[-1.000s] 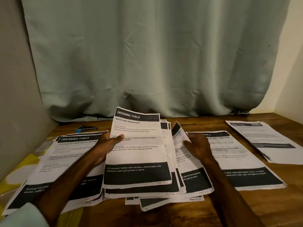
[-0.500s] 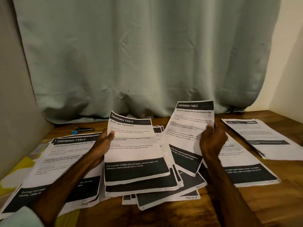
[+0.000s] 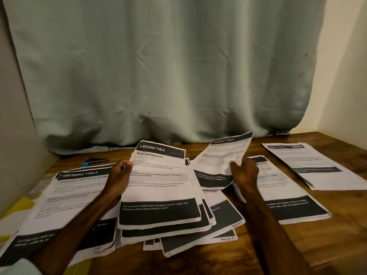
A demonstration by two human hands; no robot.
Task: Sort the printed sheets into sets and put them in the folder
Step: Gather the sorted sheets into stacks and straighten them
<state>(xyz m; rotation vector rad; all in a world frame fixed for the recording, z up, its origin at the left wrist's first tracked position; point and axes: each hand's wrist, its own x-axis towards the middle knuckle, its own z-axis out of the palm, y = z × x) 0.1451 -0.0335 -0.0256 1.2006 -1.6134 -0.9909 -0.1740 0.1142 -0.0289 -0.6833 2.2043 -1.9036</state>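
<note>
Left pile: we are looking at a pile of printed sheets [image 3: 65,195] lying flat at the left of the worktop [image 3: 297,247]. Its top page is headed "DRESSING TABLE", and our left forearm is crossing over it.
Stapler: a dark stapler [image 3: 95,161] with a blue end is lying behind that pile, close to the curtain [image 3: 158,66].
Left hand: our left hand [image 3: 119,177] is gripping the left edge of the fanned stack [image 3: 158,195], with the thumb pressing on the front page and the fingers curling round the edge.
Fanned stack: it is sitting mid-worktop with its far end tilting up, and it is showing "Bottle Label Replacement" on top.
Loose sheet: one loose sheet [image 3: 218,161] is hanging raised and tilted just right of the fanned stack, its print blurred.
Right hand: our right hand [image 3: 245,173] is holding that loose sheet by its lower right part, with the fingers curling onto the paper.
Right piles: a second pile [image 3: 294,207] is lying partly under our right forearm. A third pile [image 3: 317,165] is lying apart, near the worktop's right edge.
</note>
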